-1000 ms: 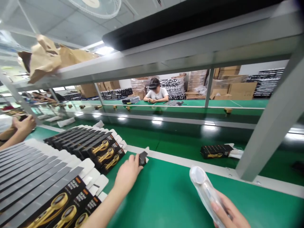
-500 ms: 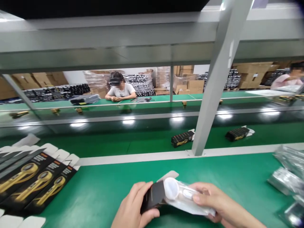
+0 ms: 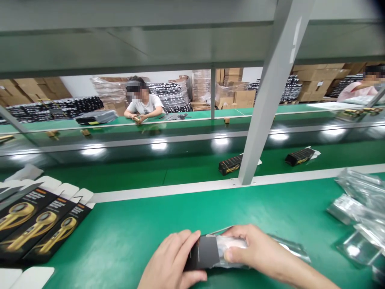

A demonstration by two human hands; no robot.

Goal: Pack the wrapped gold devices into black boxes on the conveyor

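My left hand (image 3: 177, 259) is wrapped round a small black carton (image 3: 205, 252) that lies low over the green bench, its open end facing right. My right hand (image 3: 251, 251) grips a clear-bagged item (image 3: 231, 245) with pale parts. The item's left end is inside the carton's mouth, and its bag trails out to the right past my wrist. My right fingers hide much of the item, so its exact kind cannot be made out.
Black cartons with a gold handheld device printed on them (image 3: 45, 224) lie at left. Clear plastic packages (image 3: 355, 212) lie at right. Beyond the metal post (image 3: 261, 100), two filled cartons (image 3: 302, 155) rest on the green belt. Two people sit across the line.
My right hand has moved left and pushed the bagged item into the carton's mouth; its round white end is now out of sight. The view has tilted down a little.
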